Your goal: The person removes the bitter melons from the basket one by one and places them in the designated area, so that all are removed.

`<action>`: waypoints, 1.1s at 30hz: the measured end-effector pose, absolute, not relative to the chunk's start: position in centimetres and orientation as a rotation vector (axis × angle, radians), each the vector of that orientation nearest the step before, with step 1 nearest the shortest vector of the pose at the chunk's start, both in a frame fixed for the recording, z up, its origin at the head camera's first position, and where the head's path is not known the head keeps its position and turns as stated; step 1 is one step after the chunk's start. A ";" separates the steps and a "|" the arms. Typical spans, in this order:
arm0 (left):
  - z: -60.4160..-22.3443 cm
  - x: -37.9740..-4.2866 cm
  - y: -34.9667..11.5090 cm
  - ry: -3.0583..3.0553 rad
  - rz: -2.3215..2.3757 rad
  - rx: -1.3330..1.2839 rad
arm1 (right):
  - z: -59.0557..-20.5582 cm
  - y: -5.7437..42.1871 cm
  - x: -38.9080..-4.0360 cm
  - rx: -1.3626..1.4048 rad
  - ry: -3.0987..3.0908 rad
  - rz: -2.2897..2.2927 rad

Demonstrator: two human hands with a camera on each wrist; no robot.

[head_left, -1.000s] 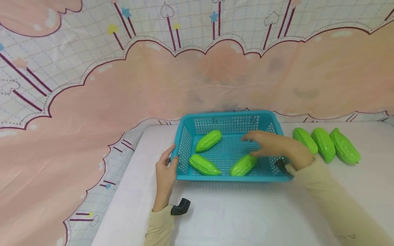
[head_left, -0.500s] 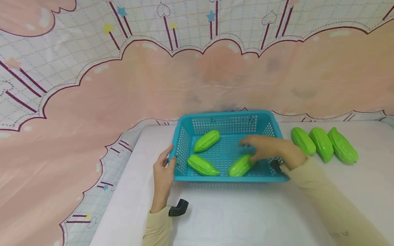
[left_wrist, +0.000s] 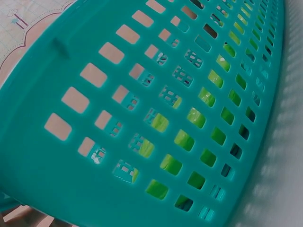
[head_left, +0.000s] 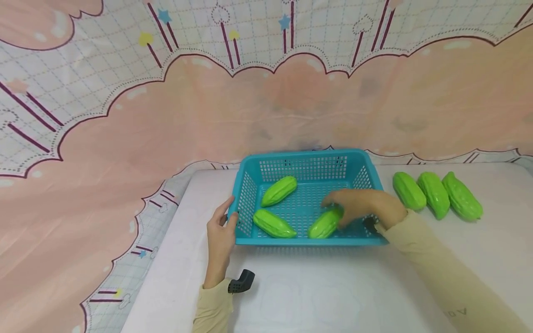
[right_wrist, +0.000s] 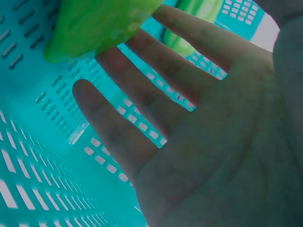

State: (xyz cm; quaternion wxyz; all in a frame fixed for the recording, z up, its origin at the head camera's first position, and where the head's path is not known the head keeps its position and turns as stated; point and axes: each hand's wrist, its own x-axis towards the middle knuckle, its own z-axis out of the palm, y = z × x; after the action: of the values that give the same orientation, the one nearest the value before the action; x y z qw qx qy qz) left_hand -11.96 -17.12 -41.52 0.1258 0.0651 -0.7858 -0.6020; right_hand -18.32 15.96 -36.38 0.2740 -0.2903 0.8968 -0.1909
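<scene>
Right grip (head_left: 362, 205) is spread wide, bitter melon (head_left: 324, 225) touched; two melons (head_left: 279, 191) seen beyond its fingertips in turquoise basket (head_left: 275, 241). Left grip (head_left: 220, 238) is rested against basket; closure can't be told.

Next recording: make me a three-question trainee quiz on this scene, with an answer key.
1. How many green vegetables lie on the white table beside the blue basket?
2. True or false: the left hand holds a vegetable.
3. Which vegetable inside the basket is the right hand nearest to: A, far-left; B, near-left; C, near-right?

Key: 1. three; 2. false; 3. C.
</scene>
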 end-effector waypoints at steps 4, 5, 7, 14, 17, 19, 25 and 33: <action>-41.6 -12.0 -17.2 -2.284 -1.751 0.187 | -36.6 15.7 -18.5 -0.782 2.407 -0.467; -41.6 -12.0 -17.2 -2.283 -1.752 0.187 | -36.7 15.6 -18.5 -0.782 2.405 -0.457; -41.6 -11.9 -17.2 -2.285 -1.750 0.190 | -36.8 15.5 -18.6 -0.793 2.400 -0.435; -41.6 -11.8 -17.1 -2.282 -1.759 0.184 | -37.2 15.4 -18.8 -0.841 2.386 -0.387; -41.5 -11.9 -17.1 -2.278 -1.759 0.178 | -37.2 15.4 -18.9 -0.847 2.390 -0.381; -41.5 -11.9 -17.0 -2.278 -1.755 0.175 | -37.3 15.4 -18.9 -0.853 2.394 -0.377; -41.6 -12.0 -16.9 -2.280 -1.754 0.182 | -37.3 15.5 -18.9 -0.838 2.402 -0.372; -41.6 -12.1 -17.1 -2.274 -1.773 0.199 | -37.0 15.4 -18.8 -0.782 2.414 -0.385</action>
State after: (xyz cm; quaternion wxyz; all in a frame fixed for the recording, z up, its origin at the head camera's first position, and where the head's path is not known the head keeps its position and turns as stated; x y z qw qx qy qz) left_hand -12.08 -17.06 -41.63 0.1255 0.0682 -0.7806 -0.6085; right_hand -18.83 15.43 -37.01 0.2837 -0.2924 0.9018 -0.1439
